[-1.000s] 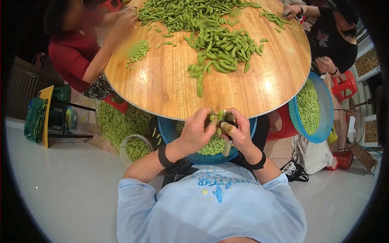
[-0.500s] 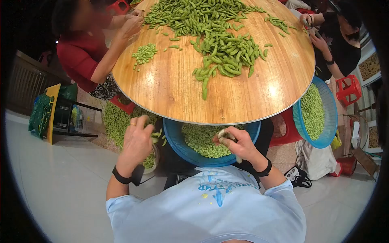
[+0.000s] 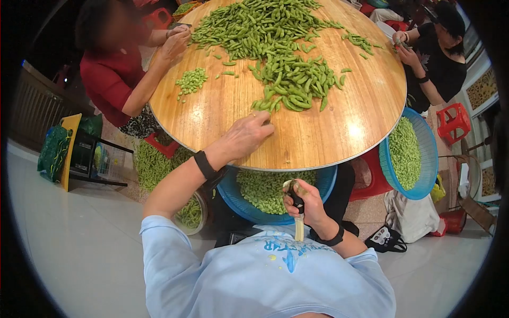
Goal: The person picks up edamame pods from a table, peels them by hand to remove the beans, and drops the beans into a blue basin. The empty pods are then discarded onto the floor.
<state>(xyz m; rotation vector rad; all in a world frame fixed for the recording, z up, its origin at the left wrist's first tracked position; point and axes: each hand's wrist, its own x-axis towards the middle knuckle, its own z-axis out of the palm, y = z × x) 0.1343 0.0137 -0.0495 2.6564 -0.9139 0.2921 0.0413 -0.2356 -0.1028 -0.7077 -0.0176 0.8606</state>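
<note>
My left hand (image 3: 252, 135) rests over the tabletop at the near tip of a heap of green bean pods (image 3: 299, 85). Its fingers are curled down; whatever lies under the fingertips is hidden. Closer to my body, my right hand (image 3: 306, 204) is wrapped round a black-handled knife (image 3: 299, 225), its pale flat blade pointing down toward my shirt. Below the table edge, a blue basket (image 3: 238, 204) holds shelled green beans (image 3: 265, 193); my right hand is above its right side.
The round wooden table (image 3: 212, 116) carries a small pile of shelled beans (image 3: 191, 80). A white bucket (image 3: 203, 220) of pods or husks stands lower left, beside husks (image 3: 154, 164) on the floor. Another blue basket (image 3: 407, 153) sits at right. Two people work across the table.
My left hand has moved up and right, from above the bucket onto the table by the pods. My right hand has lowered and turned, bringing the knife into plain view.
</note>
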